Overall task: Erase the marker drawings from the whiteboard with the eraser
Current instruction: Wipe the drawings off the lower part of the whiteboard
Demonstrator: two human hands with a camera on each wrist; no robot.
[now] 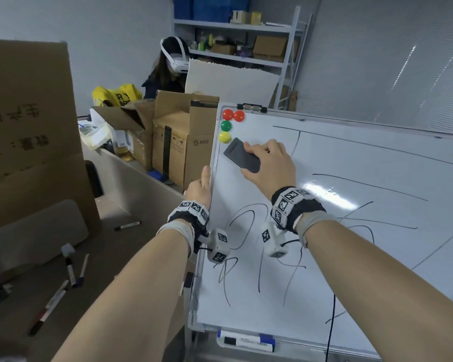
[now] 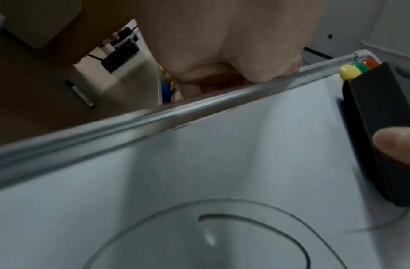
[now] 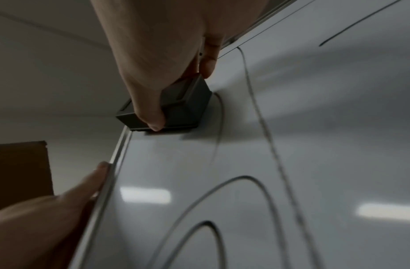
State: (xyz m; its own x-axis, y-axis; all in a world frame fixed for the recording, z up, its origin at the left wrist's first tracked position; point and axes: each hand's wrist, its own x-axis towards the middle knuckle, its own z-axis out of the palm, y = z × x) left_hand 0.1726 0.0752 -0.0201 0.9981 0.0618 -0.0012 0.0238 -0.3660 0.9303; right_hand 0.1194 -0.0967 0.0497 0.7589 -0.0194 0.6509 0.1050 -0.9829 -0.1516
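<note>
The whiteboard is carrying black marker drawings below the right hand, which is gripping the dark eraser flat against the board. Four round magnets are sitting just beyond the eraser. The left hand is clasping the board's left frame, its fingers hidden behind the edge.

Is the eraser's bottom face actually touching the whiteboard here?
Touching. The right wrist view shows the eraser, held by the right hand, flat against the whiteboard, with no gap along its lower edge.
</note>
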